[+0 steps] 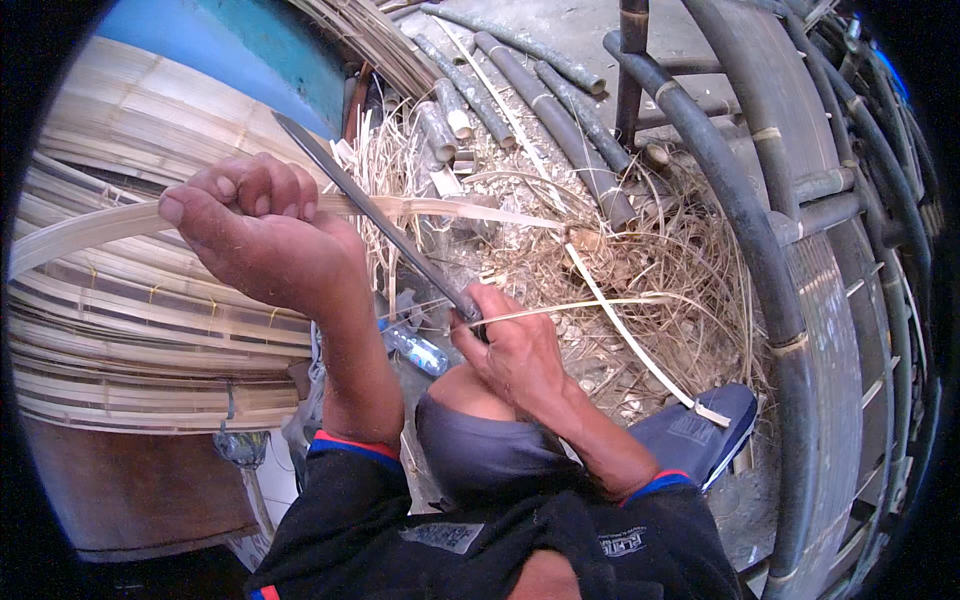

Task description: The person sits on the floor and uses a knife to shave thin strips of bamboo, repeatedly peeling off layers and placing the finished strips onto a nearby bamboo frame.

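My left hand (280,240), raised at the left with its fingers curled in, grips a long pale bamboo strip (90,228). The strip bows out to the left edge and runs rightward over the floor litter. In my right hand (515,345), near the knee, is the handle of a long-bladed knife (405,242). Its dark blade slants up and left and crosses the strip just right of my left hand; whether it cuts into it I cannot tell. A thin bamboo sliver (575,304) curves away from beside my right fingers.
Bamboo shavings (650,270) cover the floor ahead, with cut bamboo poles (545,110) beyond. Stacked split-bamboo panels (150,300) stand left. A dark bamboo frame (790,340) curves along the right. A plastic bottle (418,350) lies by my knee; a narrow strip (620,320) reaches my shoe (690,435).
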A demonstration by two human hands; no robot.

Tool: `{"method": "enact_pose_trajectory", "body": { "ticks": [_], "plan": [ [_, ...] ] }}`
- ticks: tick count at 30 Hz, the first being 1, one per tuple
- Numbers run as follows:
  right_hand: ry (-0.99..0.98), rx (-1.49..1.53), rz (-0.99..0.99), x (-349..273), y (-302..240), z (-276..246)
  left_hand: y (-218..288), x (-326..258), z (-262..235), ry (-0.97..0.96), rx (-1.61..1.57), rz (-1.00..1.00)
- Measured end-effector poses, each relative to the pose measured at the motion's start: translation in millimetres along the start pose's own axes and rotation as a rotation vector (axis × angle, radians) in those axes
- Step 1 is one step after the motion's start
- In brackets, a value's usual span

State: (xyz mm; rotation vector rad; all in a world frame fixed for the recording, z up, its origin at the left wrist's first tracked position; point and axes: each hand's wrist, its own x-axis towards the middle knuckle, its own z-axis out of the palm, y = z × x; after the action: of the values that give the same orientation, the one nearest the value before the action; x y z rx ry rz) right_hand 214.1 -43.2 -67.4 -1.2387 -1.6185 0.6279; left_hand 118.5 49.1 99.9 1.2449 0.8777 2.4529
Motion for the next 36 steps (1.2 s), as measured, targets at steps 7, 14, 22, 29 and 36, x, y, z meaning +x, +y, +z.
{"method": "enact_pose_trajectory", "body": {
  "ticks": [7, 14, 22, 29, 36],
  "plan": [
    [0.014, -0.069, 0.102, -9.1, 41.4, 4.6, 4.7, -6.1, 14.4, 0.049, 0.02, 0.01],
    [-0.02, -0.026, 0.269, -2.6, 61.6, 11.0, -0.8, -4.6, 1.5, -0.139, -0.026, 0.084],
    [-0.071, -0.03, 0.432, -11.4, 130.9, 29.0, -6.1, 7.4, -7.9, -0.103, 0.008, 0.066],
    [-0.087, -0.216, 0.438, -16.2, 146.0, 42.3, -13.5, 26.6, -33.4, -0.126, 0.019, 0.095],
    [-0.153, -0.022, 0.69, -13.6, 218.0, 24.3, -56.4, 10.1, -54.7, -0.394, -0.445, -0.126]
  ]
}}
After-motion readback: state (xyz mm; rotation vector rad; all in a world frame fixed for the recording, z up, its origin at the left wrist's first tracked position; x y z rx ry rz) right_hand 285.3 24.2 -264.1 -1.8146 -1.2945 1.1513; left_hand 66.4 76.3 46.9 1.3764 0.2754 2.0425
